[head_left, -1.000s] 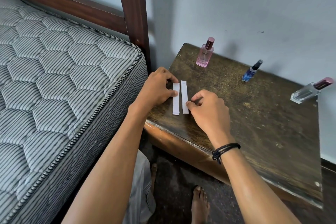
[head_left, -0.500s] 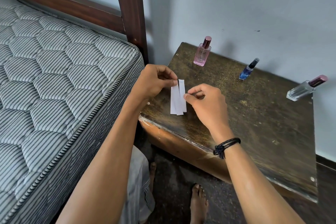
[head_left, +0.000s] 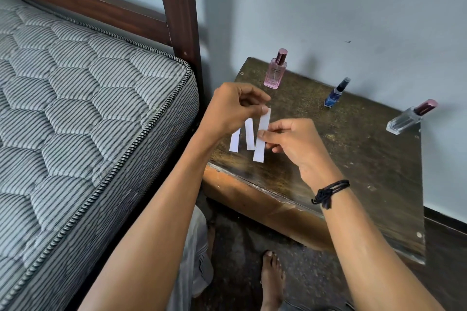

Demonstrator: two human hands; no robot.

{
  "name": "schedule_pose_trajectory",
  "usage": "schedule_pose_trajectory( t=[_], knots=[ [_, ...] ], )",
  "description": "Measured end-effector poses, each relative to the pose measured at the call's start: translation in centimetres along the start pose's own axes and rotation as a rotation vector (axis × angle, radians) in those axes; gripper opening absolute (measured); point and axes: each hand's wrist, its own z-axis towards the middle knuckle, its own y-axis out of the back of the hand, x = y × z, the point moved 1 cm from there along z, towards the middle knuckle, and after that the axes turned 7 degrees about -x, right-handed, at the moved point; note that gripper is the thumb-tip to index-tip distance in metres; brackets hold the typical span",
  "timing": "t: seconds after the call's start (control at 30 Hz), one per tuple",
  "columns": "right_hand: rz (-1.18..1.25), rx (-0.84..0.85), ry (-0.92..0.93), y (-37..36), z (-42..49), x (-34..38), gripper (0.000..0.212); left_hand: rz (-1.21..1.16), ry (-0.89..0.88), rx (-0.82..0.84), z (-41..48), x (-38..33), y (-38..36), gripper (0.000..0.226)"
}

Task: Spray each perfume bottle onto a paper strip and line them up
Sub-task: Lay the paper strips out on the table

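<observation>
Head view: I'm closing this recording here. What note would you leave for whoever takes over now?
Left hand: pinches the top of the rightmost strip. Two more strips fan out from under it; I cannot tell whether they are held or lying on the table.
Right hand: pinches the same strip mid-length.
Pink bottle, blue bottle and clear bottle stand capped along the back of the table, untouched.
Done: nothing sprayed, as far as this shows.
Left: spray each bottle onto its own strip, then line them up.

R wrist: blk cord bracelet [head_left: 329, 193] | arms bare | lt grey shorts [head_left: 195, 247] | bare foot [head_left: 271, 276]
</observation>
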Motion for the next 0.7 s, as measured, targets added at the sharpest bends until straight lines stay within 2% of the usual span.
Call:
schedule_pose_trajectory(
  t=[0.23, 0.5, 0.7],
  knots=[
    [-0.255, -0.166, 0.021, 2.0, 0.1, -1.5, 0.027, 0.224, -0.030, -0.011, -0.3, 0.7, -3.9, 0.016],
    [-0.337, -0.179, 0.033, 2.1, 0.9, -2.8, 0.020, 0.345, -0.035, 0.076, 0.9, 0.4, -5.9, 0.013],
    [-0.499, -0.176, 0.113, 1.5, 0.6, -2.9, 0.019, 0.407, -0.043, 0.092, 1.2, 0.9, -5.7, 0.012]
  ],
)
